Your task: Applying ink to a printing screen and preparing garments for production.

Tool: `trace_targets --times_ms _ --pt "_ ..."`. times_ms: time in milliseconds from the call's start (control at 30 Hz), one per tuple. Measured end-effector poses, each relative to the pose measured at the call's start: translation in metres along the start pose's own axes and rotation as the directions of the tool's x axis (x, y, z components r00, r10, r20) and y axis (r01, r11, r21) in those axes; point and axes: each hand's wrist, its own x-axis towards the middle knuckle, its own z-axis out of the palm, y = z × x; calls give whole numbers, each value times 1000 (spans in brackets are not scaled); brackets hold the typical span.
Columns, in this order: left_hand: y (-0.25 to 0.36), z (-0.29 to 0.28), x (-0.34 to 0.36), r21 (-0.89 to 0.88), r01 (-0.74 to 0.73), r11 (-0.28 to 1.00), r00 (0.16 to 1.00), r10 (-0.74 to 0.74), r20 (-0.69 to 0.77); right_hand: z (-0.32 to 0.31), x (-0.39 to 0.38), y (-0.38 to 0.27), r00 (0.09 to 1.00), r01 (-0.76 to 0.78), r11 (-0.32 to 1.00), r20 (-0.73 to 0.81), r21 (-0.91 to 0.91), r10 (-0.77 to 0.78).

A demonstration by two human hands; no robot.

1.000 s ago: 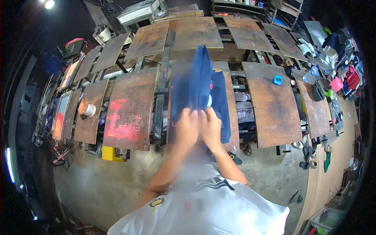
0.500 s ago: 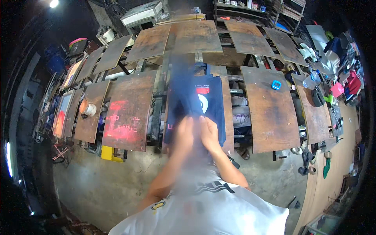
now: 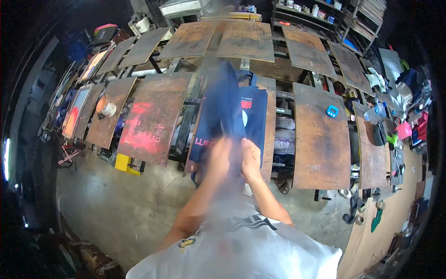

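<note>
A navy blue fabric bag [image 3: 232,100] stands raised and folded between my hands above the middle board. My right hand [image 3: 251,159] has its fingers closed on the bag's near edge, thumb on top. Beside it, my left hand [image 3: 219,158] also grips that near edge, though a blurred vertical band across the view smears its fingers. Under the raised bag lie more navy tote bags [image 3: 257,114], with a red and white print and a strap loop at the far end. Pink lettering shows on the navy cloth at the left.
Brown wooden boards [image 3: 320,139] stand in two rows on dark frames. The left board [image 3: 151,121] bears red paint. A blue timer [image 3: 331,111] lies on the right board; a paint-smeared tub [image 3: 108,109] sits farther left. Shelves with bottles [image 3: 316,13] stand behind, and shoes [image 3: 355,209] lie on the floor.
The bag between my hands now stands higher and more folded, and its near edge has come up from the pile. My view has shifted, so the boards sit differently.
</note>
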Motion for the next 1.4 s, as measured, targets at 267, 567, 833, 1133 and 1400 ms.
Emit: trace_targets --times_ms 267,567,833,1133,1400 --pt "22 -15 -23 221 -186 957 980 196 -22 20 -9 -20 993 6 976 115 -216 19" --pt "35 -53 -27 288 -185 940 971 219 -91 32 -3 -2 986 76 910 167 -407 -8" --pt "53 -94 -16 272 -158 949 987 146 65 69 -5 -2 979 117 935 200 -334 -51" --pt "73 -158 -6 341 -146 929 987 112 117 118 -12 14 981 -59 896 138 -440 133" --pt "66 -226 5 211 -129 969 986 103 129 181 -24 34 933 233 729 360 -644 20"
